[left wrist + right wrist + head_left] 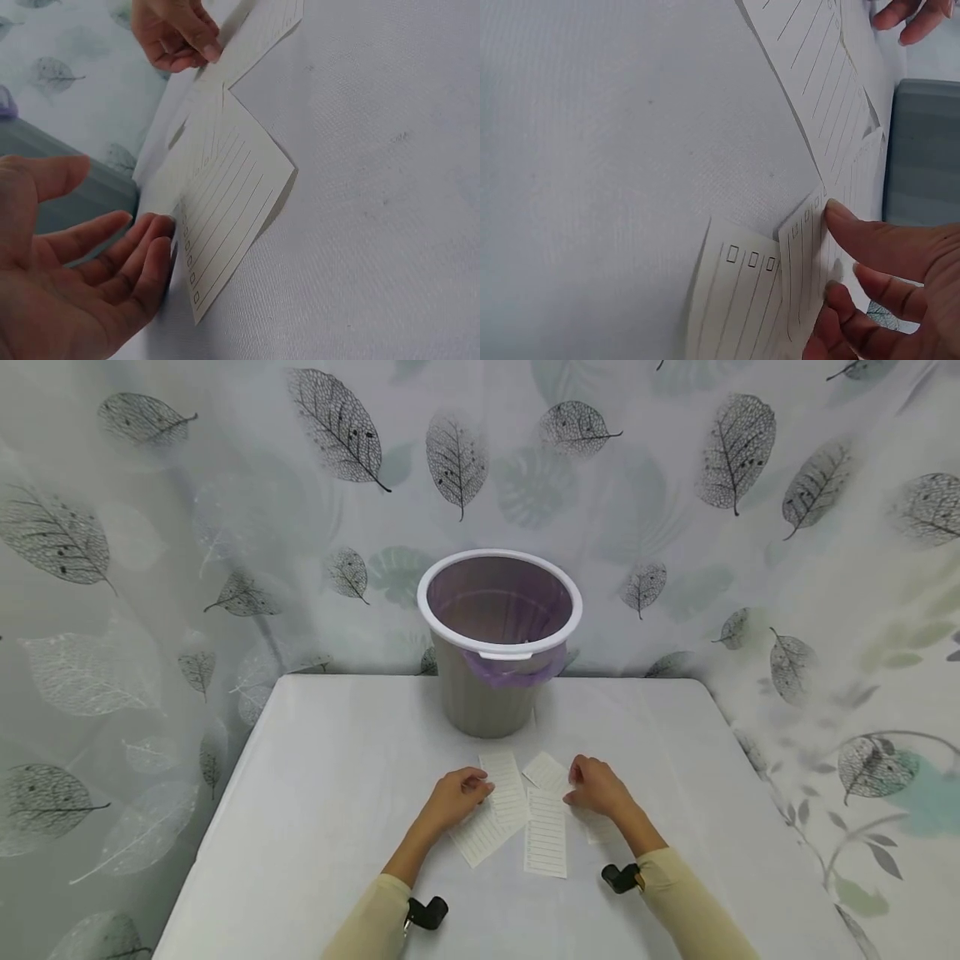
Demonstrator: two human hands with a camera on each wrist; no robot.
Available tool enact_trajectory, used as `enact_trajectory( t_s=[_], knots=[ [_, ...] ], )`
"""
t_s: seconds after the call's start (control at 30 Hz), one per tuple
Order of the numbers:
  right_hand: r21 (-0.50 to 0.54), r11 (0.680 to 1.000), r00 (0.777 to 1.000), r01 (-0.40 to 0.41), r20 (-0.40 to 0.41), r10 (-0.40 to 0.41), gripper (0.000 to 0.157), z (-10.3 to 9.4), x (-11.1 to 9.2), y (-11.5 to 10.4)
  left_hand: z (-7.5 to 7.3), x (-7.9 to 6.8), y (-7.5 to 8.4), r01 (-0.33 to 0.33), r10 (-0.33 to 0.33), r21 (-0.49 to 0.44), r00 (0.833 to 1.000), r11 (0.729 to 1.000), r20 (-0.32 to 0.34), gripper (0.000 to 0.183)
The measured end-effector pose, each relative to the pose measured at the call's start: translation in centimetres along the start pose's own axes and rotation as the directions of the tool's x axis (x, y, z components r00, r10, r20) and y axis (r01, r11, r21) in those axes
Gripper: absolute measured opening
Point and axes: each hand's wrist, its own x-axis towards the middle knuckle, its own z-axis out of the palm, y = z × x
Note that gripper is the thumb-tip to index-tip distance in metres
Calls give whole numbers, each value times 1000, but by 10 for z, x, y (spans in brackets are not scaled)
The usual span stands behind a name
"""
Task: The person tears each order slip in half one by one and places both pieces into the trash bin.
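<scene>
Several white paper slips (546,835), printed with ruled lines and small checkboxes, lie overlapping near the middle of a white surface (337,760), in front of a grey bucket (483,706) with a white rim and purple liner (517,677). The left hand (455,797) is beside the left-hand slips, its fingers loosely spread, thumb well apart. The right hand (597,789) touches a tilted slip with thumb and curved fingers; whether they pinch it cannot be told. A leaf-patterned curtain (517,468) hangs behind.
</scene>
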Motion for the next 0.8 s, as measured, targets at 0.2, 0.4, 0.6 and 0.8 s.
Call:
enact_trajectory(
  t_s=[0.2,0.4,0.6,0.8],
  knots=[
    [69,996,999,-52,15,51,51,1,-1,-4,2,2,3,13,-13,-28,1000,1000,16,43],
    [154,988,1000,6,-21,-3,44,-2,-2,-8,5,6,5,13,-13,-12,1000,1000,28,44],
    [161,967,975,198,-130,-179,33,-17,-6,-23,5,9,11,2,-1,-24,1000,1000,12,47],
    [175,939,952,296,-139,-274,29,-40,-14,-47,-3,10,33,-24,24,-55,1000,998,-5,58]
  ],
)
